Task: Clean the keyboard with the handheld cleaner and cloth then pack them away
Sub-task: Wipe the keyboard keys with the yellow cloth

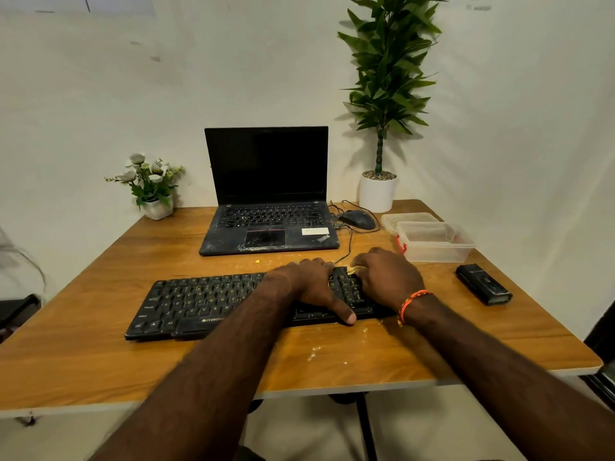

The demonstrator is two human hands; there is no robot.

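Note:
A black keyboard [199, 304] lies across the wooden desk [100, 361] in front of me. My left hand [316, 287] rests flat on its right half, thumb stretched toward the front edge. My right hand [387, 277] sits over the keyboard's right end and holds a small yellowish cloth [354, 269], of which only a bit shows under the fingers. The black handheld cleaner [484, 285] lies on the desk to the right, apart from both hands.
An open dusty laptop [266, 194] stands behind the keyboard, with a mouse [357, 219] and cable beside it. A clear plastic box [436, 242] and its lid [406, 218] sit at right. Potted plants stand at back left [151, 184] and back right [379, 191]. Crumbs dot the desk front.

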